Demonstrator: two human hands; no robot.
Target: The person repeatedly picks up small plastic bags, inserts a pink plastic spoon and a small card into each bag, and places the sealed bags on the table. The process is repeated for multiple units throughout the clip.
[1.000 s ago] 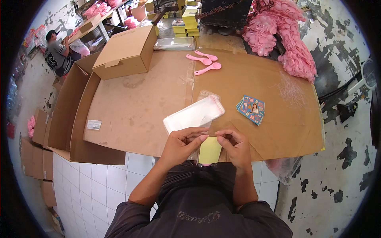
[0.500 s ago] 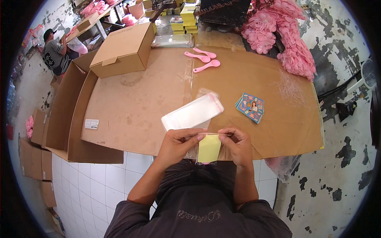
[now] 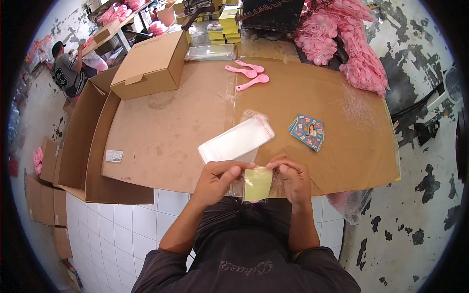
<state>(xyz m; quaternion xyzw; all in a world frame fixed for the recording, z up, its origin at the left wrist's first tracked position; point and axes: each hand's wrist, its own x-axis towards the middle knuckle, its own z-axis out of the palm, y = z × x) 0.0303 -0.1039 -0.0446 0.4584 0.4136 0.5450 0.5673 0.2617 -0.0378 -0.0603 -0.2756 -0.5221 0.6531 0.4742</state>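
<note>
A clear plastic bag [image 3: 237, 188] with a yellow card [image 3: 258, 184] inside lies at the table's near edge, in front of my body. A bit of pink shows under the card's lower end; what it is stays hidden. My left hand [image 3: 218, 179] has its fingertips on the bag's upper left corner, the thumb bent just below. At the upper right corner, the curled fingers of my right hand [image 3: 293, 179] grip the bag, thumb raised. Just beyond my hands is a stack of clear plastic bags [image 3: 237, 139]. Blue printed cards [image 3: 308, 132] lie fanned to the right.
Three pink spoons [image 3: 252, 82] lie farther back on the cardboard-covered table [image 3: 161, 132]. A closed carton [image 3: 146, 66] and an open one [image 3: 95, 141] stand left. Pink pieces [image 3: 361, 58] heap at the far right, yellow stacks [image 3: 227, 24] behind. Another person [image 3: 68, 71] works far left.
My thumbs have come off the bag's top edge, and my fingers now press along it. The yellow card sits slightly lower under the plastic. The whole view has shifted a little.
</note>
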